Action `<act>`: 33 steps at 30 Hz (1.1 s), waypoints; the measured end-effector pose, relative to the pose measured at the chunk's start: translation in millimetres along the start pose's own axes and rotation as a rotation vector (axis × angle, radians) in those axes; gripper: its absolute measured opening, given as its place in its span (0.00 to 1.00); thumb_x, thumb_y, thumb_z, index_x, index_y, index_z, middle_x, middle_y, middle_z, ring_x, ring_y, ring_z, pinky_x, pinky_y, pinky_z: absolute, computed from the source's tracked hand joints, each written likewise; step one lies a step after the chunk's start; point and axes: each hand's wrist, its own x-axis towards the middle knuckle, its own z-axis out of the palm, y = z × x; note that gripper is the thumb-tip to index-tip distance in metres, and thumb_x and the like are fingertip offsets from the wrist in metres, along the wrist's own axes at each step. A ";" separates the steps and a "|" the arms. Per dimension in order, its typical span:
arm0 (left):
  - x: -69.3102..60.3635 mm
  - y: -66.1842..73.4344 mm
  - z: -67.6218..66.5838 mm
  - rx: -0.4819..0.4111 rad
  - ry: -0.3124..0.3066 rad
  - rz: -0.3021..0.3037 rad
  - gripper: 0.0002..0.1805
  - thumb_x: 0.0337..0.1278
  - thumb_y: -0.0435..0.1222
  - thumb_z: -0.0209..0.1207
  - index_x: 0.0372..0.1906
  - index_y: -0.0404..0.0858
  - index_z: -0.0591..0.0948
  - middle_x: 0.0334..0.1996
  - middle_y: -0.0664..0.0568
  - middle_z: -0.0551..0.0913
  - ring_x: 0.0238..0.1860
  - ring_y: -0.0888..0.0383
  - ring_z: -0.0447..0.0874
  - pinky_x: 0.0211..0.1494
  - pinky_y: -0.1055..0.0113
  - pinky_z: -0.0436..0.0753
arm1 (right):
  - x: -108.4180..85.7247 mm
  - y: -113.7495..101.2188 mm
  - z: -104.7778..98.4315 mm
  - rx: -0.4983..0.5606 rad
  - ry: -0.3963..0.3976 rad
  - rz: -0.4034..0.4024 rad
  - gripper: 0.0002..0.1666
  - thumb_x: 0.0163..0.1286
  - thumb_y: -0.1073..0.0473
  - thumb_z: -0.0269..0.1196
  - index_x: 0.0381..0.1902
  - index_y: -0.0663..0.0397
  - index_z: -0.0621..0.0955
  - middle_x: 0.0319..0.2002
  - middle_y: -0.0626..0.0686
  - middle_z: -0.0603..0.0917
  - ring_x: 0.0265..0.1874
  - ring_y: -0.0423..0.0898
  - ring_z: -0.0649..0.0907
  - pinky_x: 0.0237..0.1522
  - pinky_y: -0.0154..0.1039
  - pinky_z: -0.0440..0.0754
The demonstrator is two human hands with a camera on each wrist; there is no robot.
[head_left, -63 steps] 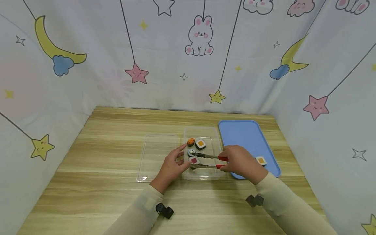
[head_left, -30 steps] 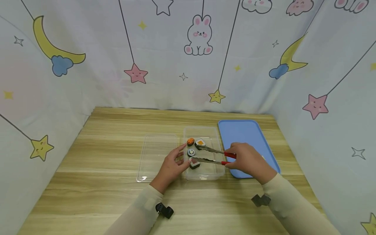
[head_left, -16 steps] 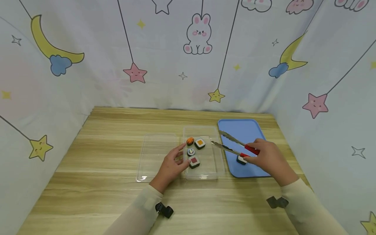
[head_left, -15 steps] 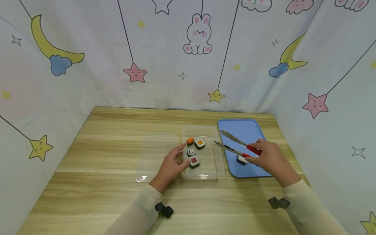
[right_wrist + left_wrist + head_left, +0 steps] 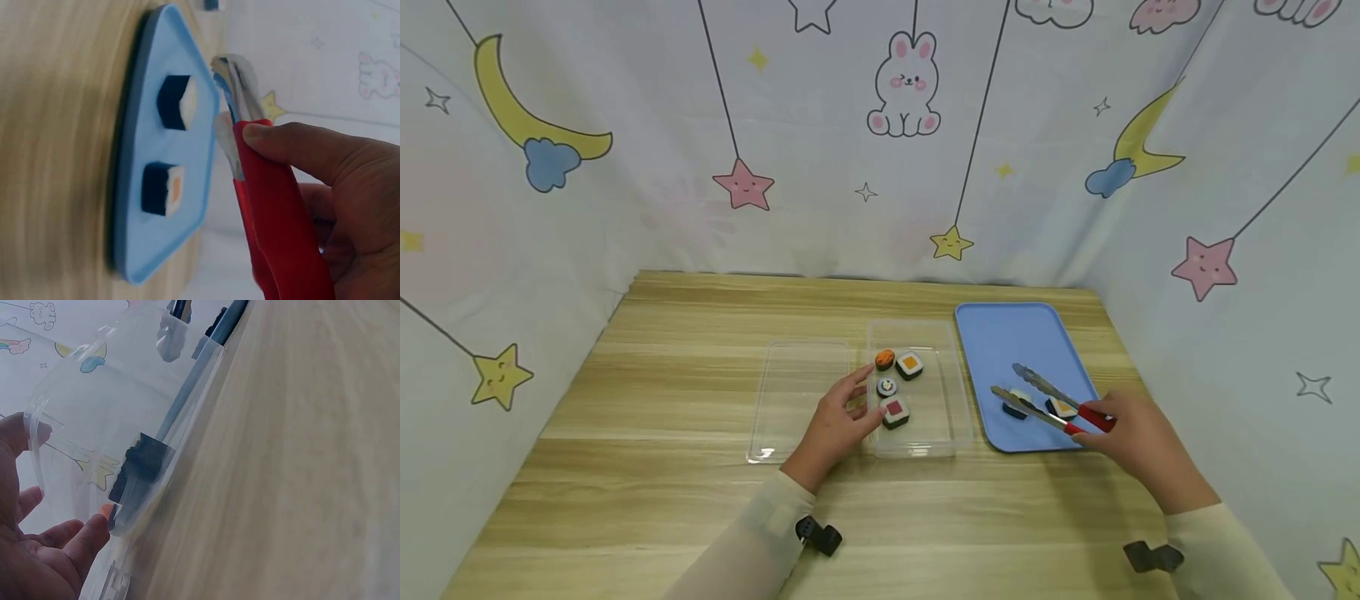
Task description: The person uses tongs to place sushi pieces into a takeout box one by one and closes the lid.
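Swung away from the clear box (image 5: 931,408), where they were about a second ago, the tongs (image 5: 1047,386) and the right hand (image 5: 1142,446) now hang over the blue tray (image 5: 1011,337), while the left hand (image 5: 831,421) has stayed at the box's left side. That right hand grips the tongs by their red handles, the thumb laid on one and the fingers curled behind; the metal arms stand well parted. Seen from the head, one arm crosses above a pale-topped roll (image 5: 177,103) on the tray, just beside an orange-centred roll (image 5: 162,189); the right wrist view shows the tips raised clear of both. Of the two hands, the left is the looser, its thumb and fingers spread apart and resting against the box's wall and rim. Inside the box, near that hand, sit an orange-topped piece (image 5: 884,359), a square roll with a yellow-orange middle (image 5: 909,365), a small round roll (image 5: 887,387) and, by the thumb, a red-centred roll (image 5: 894,412). Left of the box, a clear lid (image 5: 797,392) lies flat on the wood-grain worktop (image 5: 700,358).
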 end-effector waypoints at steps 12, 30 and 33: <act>1.0 -1.6 0.3 -0.018 0.000 -0.005 0.40 0.63 0.34 0.71 0.78 0.44 0.69 0.77 0.44 0.65 0.72 0.44 0.72 0.67 0.51 0.80 | -14.5 11.1 7.6 -0.028 0.023 0.000 0.26 0.56 0.51 0.81 0.46 0.65 0.89 0.33 0.53 0.84 0.30 0.47 0.81 0.29 0.42 0.80; 1.7 -0.3 0.3 0.009 -0.003 -0.009 0.40 0.63 0.34 0.70 0.78 0.43 0.69 0.76 0.45 0.66 0.72 0.44 0.72 0.67 0.53 0.81 | -14.4 15.7 12.8 -0.047 0.035 -0.010 0.24 0.55 0.52 0.81 0.44 0.63 0.90 0.32 0.51 0.84 0.29 0.46 0.81 0.29 0.42 0.81; 1.4 -1.5 0.2 0.003 0.000 -0.007 0.39 0.63 0.34 0.70 0.78 0.43 0.69 0.76 0.44 0.66 0.72 0.43 0.72 0.67 0.52 0.81 | -14.2 15.2 13.3 -0.055 0.037 -0.012 0.24 0.55 0.52 0.81 0.44 0.63 0.90 0.31 0.50 0.84 0.29 0.45 0.81 0.28 0.42 0.81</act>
